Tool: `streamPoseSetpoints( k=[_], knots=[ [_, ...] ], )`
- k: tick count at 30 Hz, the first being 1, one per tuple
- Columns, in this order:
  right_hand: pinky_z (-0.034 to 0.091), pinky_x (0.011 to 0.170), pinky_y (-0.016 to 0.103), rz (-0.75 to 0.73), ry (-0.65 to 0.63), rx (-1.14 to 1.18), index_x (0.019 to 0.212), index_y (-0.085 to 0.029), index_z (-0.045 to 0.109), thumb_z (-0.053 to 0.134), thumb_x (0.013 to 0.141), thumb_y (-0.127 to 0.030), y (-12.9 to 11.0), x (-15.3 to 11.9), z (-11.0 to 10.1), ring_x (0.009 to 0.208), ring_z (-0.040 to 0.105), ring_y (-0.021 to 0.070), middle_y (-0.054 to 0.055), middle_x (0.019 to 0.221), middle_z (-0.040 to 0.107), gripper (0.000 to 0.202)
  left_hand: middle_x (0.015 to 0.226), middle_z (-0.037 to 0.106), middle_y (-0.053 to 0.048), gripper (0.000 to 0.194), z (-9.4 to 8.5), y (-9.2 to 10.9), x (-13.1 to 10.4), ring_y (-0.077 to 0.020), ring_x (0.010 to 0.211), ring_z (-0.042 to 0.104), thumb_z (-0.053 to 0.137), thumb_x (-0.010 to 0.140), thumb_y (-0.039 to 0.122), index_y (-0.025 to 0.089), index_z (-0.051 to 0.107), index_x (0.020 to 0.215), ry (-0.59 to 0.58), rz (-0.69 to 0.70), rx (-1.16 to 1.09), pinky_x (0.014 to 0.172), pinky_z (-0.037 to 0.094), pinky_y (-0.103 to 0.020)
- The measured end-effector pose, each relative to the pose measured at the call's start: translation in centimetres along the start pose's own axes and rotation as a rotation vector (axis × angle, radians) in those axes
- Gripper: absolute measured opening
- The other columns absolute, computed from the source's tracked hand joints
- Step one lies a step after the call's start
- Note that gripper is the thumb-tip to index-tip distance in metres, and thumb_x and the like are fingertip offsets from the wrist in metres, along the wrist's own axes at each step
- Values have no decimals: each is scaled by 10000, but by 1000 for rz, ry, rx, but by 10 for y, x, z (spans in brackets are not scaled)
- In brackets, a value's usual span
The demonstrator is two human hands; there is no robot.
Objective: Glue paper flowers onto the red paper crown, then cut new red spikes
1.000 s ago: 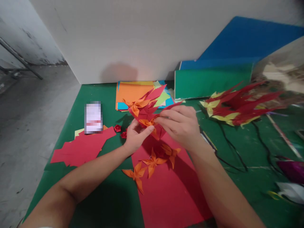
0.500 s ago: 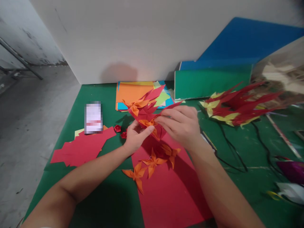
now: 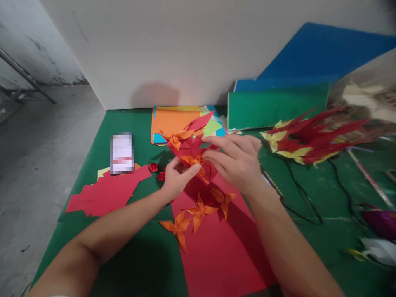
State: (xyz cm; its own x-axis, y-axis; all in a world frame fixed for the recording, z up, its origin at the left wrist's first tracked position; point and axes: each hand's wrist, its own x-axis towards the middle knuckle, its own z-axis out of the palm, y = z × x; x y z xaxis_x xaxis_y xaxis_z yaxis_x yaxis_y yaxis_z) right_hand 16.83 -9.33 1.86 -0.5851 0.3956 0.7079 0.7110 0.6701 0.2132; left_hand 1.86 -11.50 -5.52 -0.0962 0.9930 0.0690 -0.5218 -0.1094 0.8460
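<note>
My left hand (image 3: pixel 177 177) grips the lower left side of a red paper crown (image 3: pixel 190 144) with pointed spikes, its thumb lying on an orange folded-paper flower (image 3: pixel 196 160). Another orange flower (image 3: pixel 175 137) sits on the crown's left part. At the crown's right side is my right hand (image 3: pixel 236 163), fingers curled against the paper and one finger lifted a little; its thumb is hidden. Beneath the hands, several loose orange paper flowers (image 3: pixel 200 209) rest on and beside a large red sheet (image 3: pixel 222 251).
Left on the green table (image 3: pixel 99 123) lie a phone (image 3: pixel 121 154), cut red paper (image 3: pixel 107 194) and small red paper roses (image 3: pixel 152 167). Coloured sheets (image 3: pixel 176 119) are stacked behind. To the right are a red and yellow paper crown (image 3: pixel 309 138), black cords (image 3: pixel 340 185) and a green board (image 3: pixel 275 109).
One finger of my right hand has lifted and straightened slightly from the crown's right spike. My left hand and the crown stay nearly still.
</note>
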Motion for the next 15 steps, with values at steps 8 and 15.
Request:
streamPoseSetpoints(
  k=[8, 15],
  knots=[
    [312, 797, 356, 10, -9, 29, 836, -242, 662, 560, 909, -148, -1, 0, -1, 946, 602, 143, -54, 951, 742, 156, 872, 741, -5, 325, 0, -1, -1, -124, 782, 676, 862, 586, 306, 217, 717, 863, 10, 41, -20, 759, 547, -267],
    [346, 828, 341, 27, -33, 64, 854, -226, 658, 552, 912, -141, -1, -2, 0, 988, 599, 146, -26, 964, 735, 147, 849, 736, -12, 359, 1, 1, -2, -132, 762, 675, 872, 559, 343, 197, 701, 839, 29, 25, 8, 750, 550, -280]
  ],
)
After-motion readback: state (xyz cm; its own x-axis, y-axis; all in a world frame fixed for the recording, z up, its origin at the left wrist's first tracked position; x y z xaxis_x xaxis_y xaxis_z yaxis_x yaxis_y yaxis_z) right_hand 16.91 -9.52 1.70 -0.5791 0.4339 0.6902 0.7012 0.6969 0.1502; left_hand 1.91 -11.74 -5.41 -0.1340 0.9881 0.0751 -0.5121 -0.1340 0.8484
